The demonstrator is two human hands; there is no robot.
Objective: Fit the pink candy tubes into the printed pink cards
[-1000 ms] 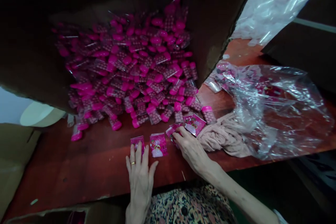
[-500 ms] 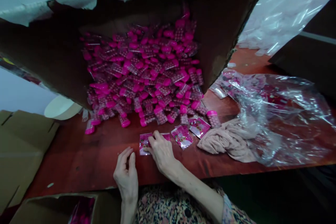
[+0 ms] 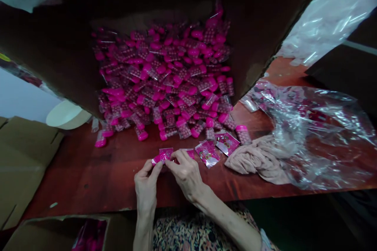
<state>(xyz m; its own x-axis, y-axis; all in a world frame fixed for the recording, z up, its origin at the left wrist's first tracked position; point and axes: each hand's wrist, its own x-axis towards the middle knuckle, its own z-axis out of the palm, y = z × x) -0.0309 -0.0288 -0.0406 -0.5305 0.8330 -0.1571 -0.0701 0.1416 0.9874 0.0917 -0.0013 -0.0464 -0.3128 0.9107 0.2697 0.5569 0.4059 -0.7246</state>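
Between my two hands is a small pink printed packet (image 3: 160,157), raised slightly off the table. My left hand (image 3: 146,184) pinches its left end with thumb and fingers. My right hand (image 3: 185,172) grips its right edge, fingertips close to my left thumb. Part of another pink packet (image 3: 188,152) shows behind my right fingers. Right of that hand lie a pink sachet (image 3: 207,153) and a second sachet (image 3: 227,143). Just beyond, small clear bottles (image 3: 183,128) with pink caps and pink beads spill toward me.
A big cardboard box (image 3: 256,47) lies open toward me, heaped with bottles. To the right are a crumpled beige cloth (image 3: 256,157) and clear plastic bag (image 3: 330,141). A white bowl (image 3: 66,115) stands left; an open carton (image 3: 118,231) sits below the table edge.
My left hand has moved up and right to take hold of the packet. The packet has come up off the table, tilted between both hands. The view has shifted slightly.
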